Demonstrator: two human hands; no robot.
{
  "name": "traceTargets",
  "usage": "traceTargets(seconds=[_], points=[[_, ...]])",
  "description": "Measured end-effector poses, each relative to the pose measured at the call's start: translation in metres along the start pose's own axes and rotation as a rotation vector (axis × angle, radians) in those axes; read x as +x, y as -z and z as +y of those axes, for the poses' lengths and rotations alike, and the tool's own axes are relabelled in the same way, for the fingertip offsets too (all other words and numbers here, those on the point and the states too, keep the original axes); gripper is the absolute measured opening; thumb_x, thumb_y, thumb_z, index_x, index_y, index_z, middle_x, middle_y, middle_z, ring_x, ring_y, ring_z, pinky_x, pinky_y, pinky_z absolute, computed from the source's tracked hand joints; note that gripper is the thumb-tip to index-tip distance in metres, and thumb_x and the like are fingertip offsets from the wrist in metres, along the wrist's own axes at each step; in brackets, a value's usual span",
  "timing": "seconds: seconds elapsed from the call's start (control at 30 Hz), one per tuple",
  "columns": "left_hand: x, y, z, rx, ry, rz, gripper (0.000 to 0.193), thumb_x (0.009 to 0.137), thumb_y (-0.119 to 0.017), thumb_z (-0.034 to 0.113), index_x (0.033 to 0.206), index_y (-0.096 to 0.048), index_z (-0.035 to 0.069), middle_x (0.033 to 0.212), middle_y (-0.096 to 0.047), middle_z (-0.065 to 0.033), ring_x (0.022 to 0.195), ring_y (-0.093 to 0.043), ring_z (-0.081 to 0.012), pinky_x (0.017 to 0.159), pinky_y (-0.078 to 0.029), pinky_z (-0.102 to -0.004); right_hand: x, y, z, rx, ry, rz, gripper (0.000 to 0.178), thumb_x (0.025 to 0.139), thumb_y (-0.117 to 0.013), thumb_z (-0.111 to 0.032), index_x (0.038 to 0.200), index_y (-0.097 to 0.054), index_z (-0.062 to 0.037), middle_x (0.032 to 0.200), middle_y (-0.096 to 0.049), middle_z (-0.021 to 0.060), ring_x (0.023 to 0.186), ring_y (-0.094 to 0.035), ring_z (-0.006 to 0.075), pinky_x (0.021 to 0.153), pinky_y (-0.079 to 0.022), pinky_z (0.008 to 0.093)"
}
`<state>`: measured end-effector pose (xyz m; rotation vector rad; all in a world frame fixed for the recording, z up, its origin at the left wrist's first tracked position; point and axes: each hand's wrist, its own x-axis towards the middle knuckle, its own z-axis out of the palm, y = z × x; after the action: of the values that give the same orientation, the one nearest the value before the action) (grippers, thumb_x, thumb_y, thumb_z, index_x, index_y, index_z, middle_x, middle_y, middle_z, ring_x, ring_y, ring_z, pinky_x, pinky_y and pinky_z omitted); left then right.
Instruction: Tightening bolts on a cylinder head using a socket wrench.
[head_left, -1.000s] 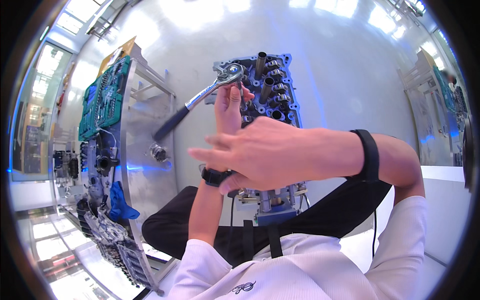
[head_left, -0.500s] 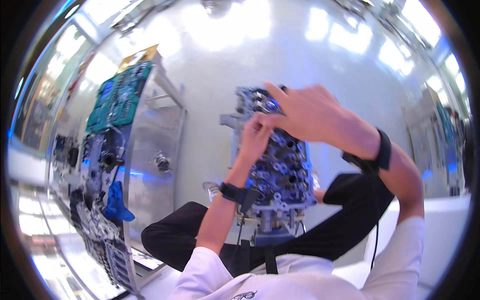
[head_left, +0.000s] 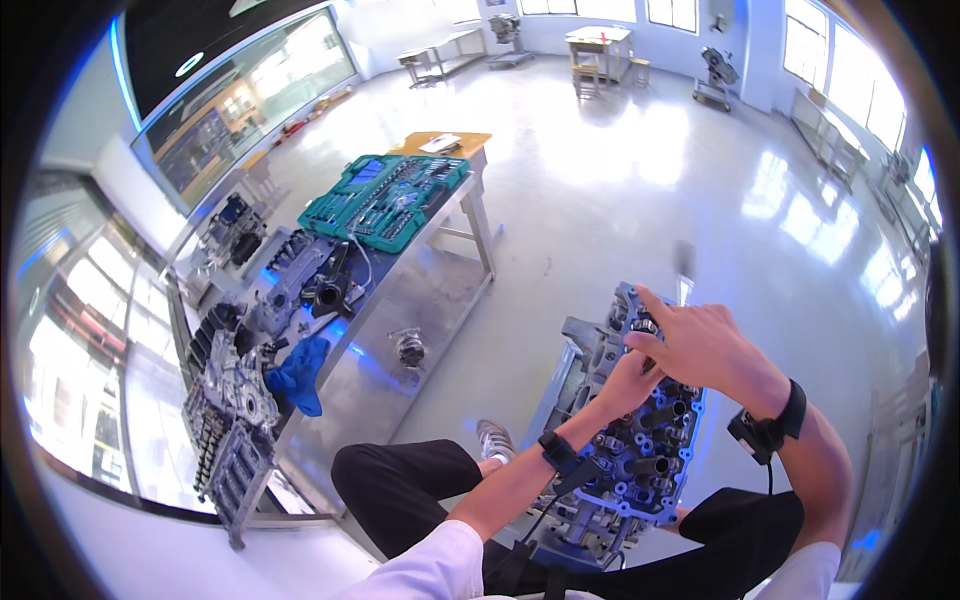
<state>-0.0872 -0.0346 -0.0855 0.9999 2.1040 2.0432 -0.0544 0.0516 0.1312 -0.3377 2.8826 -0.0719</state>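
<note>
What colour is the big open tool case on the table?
The tool case is teal green, best seen in the head view.

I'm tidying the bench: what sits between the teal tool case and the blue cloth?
The head view shows a black part with a round opening there, with grey metal parts beside it.

It's very bright in here, daylight coming through the windows [head_left: 872, 85] at the upper right, their panes burnt to white. Broad glare patches lie across the glossy floor [head_left: 560, 250]. A round lamp [head_left: 189, 65] glows against the dark ceiling [head_left: 150, 40] at the upper left, and blue glints streak the steel desk [head_left: 450, 300]. Straight lines bow toward a black, rounded rim. Beyond the right hand [head_left: 705, 345] hangs a dark blurred smudge [head_left: 685, 258]; the far furniture [head_left: 600, 45] looks soft.
</note>
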Motion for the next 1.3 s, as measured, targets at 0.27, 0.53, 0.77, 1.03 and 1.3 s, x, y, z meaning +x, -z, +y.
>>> traceTargets(seconds=[0.27,0.53,0.77,1.03,1.3], points=[[0.001,-0.003,0.02,-0.171,0.015,0.076,0.014,0.095,-0.05,0.009,0.105,-0.053,0.0,0.088,-0.06,-0.0054,0.08,-0.056,-0.0102,0.071,-0.048,-0.0255,-0.046,0.01,0.025,0.194,0.007,-0.243,0.079,0.095,-0.039,-0.056,0.147,-0.018,-0.0007,0.081,-0.066,0.0203,0.083,-0.063,0.0419,0.072,-0.049,0.0435],[-0.001,0.021,-0.001,-0.126,0.039,0.127,0.027,0.093,-0.056,0.009,0.117,-0.051,-0.001,0.111,-0.057,-0.008,0.103,-0.053,-0.0139,0.087,-0.044,-0.0299,0.021,-0.002,-0.004,0.056,0.115,-0.03,0.075,0.096,-0.033,-0.056,0.149,-0.018,-0.005,0.081,-0.067,0.0172,0.076,-0.065,0.0348,0.07,-0.049,0.0416],[0.012,0.017,0.011,-0.034,-0.118,0.003,0.022,0.091,-0.057,0.004,0.111,-0.051,-0.002,0.096,-0.058,-0.0027,0.086,-0.056,-0.012,0.075,-0.046,-0.0267,-0.017,-0.002,0.023,-0.023,-0.013,-0.102,0.079,0.094,-0.034,-0.059,0.144,-0.028,0.0019,0.084,-0.068,0.019,0.087,-0.065,0.034,0.079,-0.049,0.0406],[-0.005,0.022,0.004,-0.407,0.179,0.196,0.029,0.089,-0.059,0.004,0.116,-0.05,-0.002,0.101,-0.059,-0.0039,0.087,-0.057,-0.0124,0.073,-0.047,-0.0273,-0.006,0.009,-0.011,0.111,0.146,-0.11,0.079,0.094,-0.034,-0.06,0.147,-0.022,-0.0028,0.087,-0.068,0.0156,0.087,-0.066,0.0314,0.078,-0.049,0.0394],[0.005,0.022,-0.002,-0.058,0.143,-0.018,0.036,0.089,-0.06,0.005,0.123,-0.05,-0.003,0.114,-0.057,-0.0099,0.103,-0.055,-0.0161,0.085,-0.047,-0.0312,-0.004,-0.005,0.021,-0.036,-0.042,-0.039,0.075,0.095,-0.034,-0.059,0.145,-0.03,-0.0039,0.091,-0.069,0.0117,0.086,-0.066,0.0283,0.074,-0.05,0.0367]])
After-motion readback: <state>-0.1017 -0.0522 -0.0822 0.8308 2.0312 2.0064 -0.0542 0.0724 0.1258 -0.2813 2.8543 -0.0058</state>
